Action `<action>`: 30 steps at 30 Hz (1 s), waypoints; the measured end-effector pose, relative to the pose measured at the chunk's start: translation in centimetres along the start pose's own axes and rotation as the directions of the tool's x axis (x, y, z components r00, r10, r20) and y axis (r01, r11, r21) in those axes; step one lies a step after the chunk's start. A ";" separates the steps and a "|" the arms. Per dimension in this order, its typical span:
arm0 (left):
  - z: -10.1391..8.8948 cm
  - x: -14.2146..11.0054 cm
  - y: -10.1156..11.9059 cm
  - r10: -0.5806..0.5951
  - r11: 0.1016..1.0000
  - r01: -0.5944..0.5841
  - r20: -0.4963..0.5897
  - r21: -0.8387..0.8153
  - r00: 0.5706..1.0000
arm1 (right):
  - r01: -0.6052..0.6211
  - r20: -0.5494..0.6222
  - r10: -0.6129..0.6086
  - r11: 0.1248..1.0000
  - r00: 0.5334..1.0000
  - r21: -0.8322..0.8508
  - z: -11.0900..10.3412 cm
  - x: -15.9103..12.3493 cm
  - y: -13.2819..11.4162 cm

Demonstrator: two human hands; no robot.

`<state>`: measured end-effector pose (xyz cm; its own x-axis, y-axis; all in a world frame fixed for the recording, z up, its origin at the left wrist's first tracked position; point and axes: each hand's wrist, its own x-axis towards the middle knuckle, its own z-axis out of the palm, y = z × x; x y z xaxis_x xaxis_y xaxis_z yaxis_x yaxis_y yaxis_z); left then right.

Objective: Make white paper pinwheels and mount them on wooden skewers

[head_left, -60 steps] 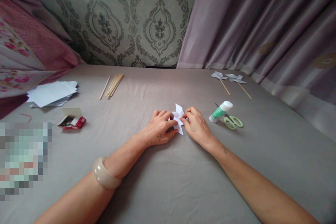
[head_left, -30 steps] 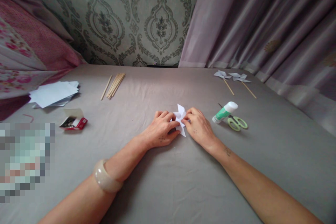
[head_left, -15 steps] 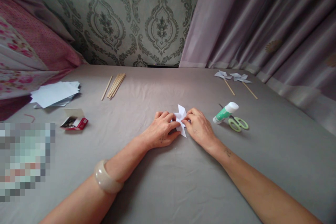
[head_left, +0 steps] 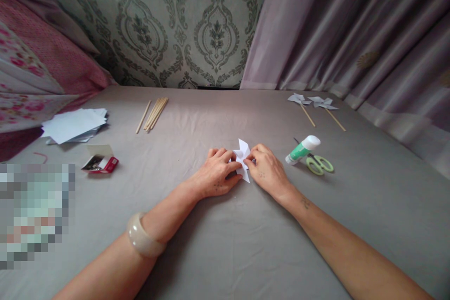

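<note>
A small white paper pinwheel [head_left: 242,155] lies on the grey sheet in the middle of the view. My left hand [head_left: 215,172] rests at its left side with curled fingers pinching its folded flaps. My right hand [head_left: 266,167] presses and pinches the pinwheel from the right, fingertips at its centre. Much of the paper is hidden under both hands; only two pointed flaps stick out. A pale bangle [head_left: 140,240] sits on my left wrist.
A green-and-white glue stick [head_left: 302,148] and green scissors [head_left: 318,164] lie right of my hands. Two finished pinwheels on sticks [head_left: 312,103] lie far right. Wooden sticks [head_left: 154,112], a paper stack [head_left: 72,124] and a small red box [head_left: 100,163] lie left. Curtain on the right.
Both hands stay on the pinwheel with only slight finger shifts. The view has drifted a little.
</note>
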<state>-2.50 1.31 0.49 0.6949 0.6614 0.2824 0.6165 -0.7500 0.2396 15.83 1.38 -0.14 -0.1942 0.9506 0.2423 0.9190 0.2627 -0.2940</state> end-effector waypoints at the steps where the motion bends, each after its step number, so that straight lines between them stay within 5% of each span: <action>1: 0.0 0.0 0.0 0.000 1.000 0.000 0.001 0.000 1.000 | -0.006 0.003 0.006 1.000 1.000 -0.002 0.0 0.0 0.0; 30: -0.2 0.0 0.1 0.000 1.000 0.000 0.011 -0.009 1.000 | 0.063 -0.028 -0.061 0.995 0.998 0.079 -0.3 -0.5 -0.5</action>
<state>-2.51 1.28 0.70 0.6987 0.6615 0.2726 0.6133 -0.7499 0.2480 15.58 0.76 0.14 -0.2407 0.9277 0.2853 0.8748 0.3346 -0.3503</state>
